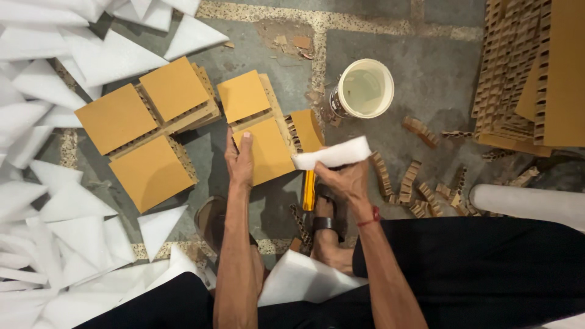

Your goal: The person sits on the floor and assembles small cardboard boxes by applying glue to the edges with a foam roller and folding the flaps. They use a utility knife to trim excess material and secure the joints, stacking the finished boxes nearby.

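— foam strip in the right hand, pinched at its near edge, just right of the cardboard square?
— yes; looks light, soft, best held by the edges. left hand lies flat on that stiff square. i count five squares, one white bucket beyond.

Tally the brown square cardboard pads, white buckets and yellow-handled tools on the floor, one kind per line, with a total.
Brown square cardboard pads: 5
White bucket: 1
Yellow-handled tool: 1
Total: 7
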